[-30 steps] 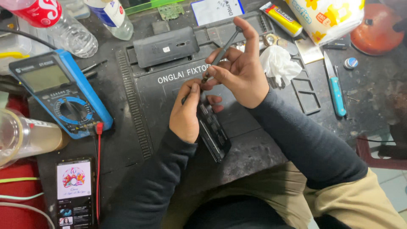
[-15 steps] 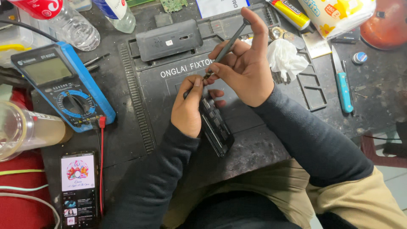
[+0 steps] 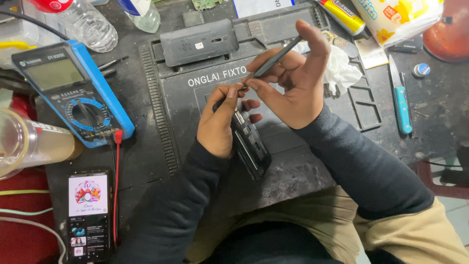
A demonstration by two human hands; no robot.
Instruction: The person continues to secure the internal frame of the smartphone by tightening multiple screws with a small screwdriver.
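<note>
The tabletop (image 3: 439, 127) is dark and crowded, and most of it is taken up by a black ribbed work mat (image 3: 205, 93) with small trays moulded along its edges. To the left of the mat lies a blue multimeter (image 3: 73, 93) with a red lead trailing down past a lit phone (image 3: 88, 215); a black back cover (image 3: 199, 42) rests near the mat's top edge.

Over the middle of the mat the person holds an opened phone (image 3: 250, 144) up on its edge. The left hand (image 3: 217, 128) wraps round its left side, fingers closed on the body to steady it. The right hand (image 3: 288, 83) is curled narrow around a slim dark tool (image 3: 268, 63), thumb and forefinger pinching it low while its tip meets the phone's upper end, right by the left fingertips.

This looks to me like the prying or picking stage, working at something small near the top of the board. The next move, I'd judge, wants a firm left grip and a light, short push of the tip, as a slip could scrape the parts beneath.

A crumpled white tissue (image 3: 339, 73) and a teal-handled knife (image 3: 400, 100) lie off to the right.
</note>
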